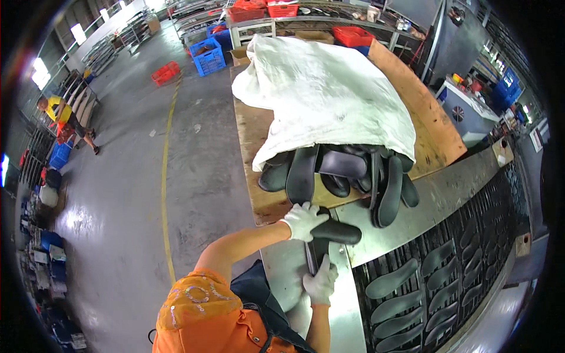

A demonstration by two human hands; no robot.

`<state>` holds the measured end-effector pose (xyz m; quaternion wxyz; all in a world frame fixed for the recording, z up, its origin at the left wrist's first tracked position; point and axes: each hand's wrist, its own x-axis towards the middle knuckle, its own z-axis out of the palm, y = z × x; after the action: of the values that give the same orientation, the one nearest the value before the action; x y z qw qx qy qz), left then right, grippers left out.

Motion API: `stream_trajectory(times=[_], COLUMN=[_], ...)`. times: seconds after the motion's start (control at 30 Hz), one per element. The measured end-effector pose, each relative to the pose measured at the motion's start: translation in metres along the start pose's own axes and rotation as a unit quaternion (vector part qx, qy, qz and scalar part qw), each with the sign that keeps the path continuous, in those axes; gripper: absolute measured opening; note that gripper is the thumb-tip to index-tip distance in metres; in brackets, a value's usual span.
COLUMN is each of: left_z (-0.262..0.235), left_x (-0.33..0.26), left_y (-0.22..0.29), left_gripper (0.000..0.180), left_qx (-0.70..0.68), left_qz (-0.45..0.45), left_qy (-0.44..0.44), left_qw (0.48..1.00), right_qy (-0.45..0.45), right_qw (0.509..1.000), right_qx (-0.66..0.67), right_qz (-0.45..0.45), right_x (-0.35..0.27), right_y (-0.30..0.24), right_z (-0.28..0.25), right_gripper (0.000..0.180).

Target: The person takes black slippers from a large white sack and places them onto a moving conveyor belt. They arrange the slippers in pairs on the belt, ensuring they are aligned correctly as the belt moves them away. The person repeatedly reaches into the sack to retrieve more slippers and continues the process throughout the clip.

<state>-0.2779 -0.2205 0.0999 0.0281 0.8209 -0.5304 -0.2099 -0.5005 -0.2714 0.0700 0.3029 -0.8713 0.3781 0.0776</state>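
Both my hands wear white gloves. My left hand (303,221) is closed around the left end of a black shoe sole (346,233) that points to the right. Under it, a second black sole (318,249) runs lengthwise toward me, and the two cross. My right hand (322,282) grips this second sole's near end. Just beyond my hands, a heap of black soles (302,176) spills from the mouth of a large white sack (335,94). The fingertips are partly hidden behind the soles.
The sack lies on a wooden board (262,200) beside a metal table (347,297). At right, a dark ribbed conveyor (376,265) carries rows of soles. Blue crates (207,57) and a red crate (165,73) stand on the floor. A person in yellow (59,110) is far left.
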Motion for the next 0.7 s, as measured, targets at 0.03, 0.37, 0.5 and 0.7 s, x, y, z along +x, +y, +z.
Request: stream_trajectory(times=[0.03, 0.37, 0.5, 0.7], left_z=[-0.004, -0.01, 0.04, 0.118], left_x=[-0.003, -0.002, 0.002, -0.009], left_y=[0.003, 0.037, -0.019, -0.01], left_gripper=[0.088, 0.088, 0.064, 0.052], left_qx=[0.015, -0.187, -0.318, -0.441], left_qz=[0.014, 0.023, -0.019, -0.1], left_qy=[-0.02, -0.095, -0.031, -0.059], left_qw=[1.0, 0.978, 0.947, 0.89], right_qy=[-0.016, 0.031, -0.045, 0.047], right_qw=[1.0, 0.989, 0.926, 0.696], right_qx=[-0.013, 0.148, 0.361, 0.705], right_qz=[0.021, -0.005, 0.104, 0.127], right_x=[-0.005, -0.054, -0.063, -0.079], right_y=[0.006, 0.085, 0.068, 0.116], right_z=[-0.003, -0.023, -0.023, 0.043], right_gripper=[0.088, 0.077, 0.063, 0.072])
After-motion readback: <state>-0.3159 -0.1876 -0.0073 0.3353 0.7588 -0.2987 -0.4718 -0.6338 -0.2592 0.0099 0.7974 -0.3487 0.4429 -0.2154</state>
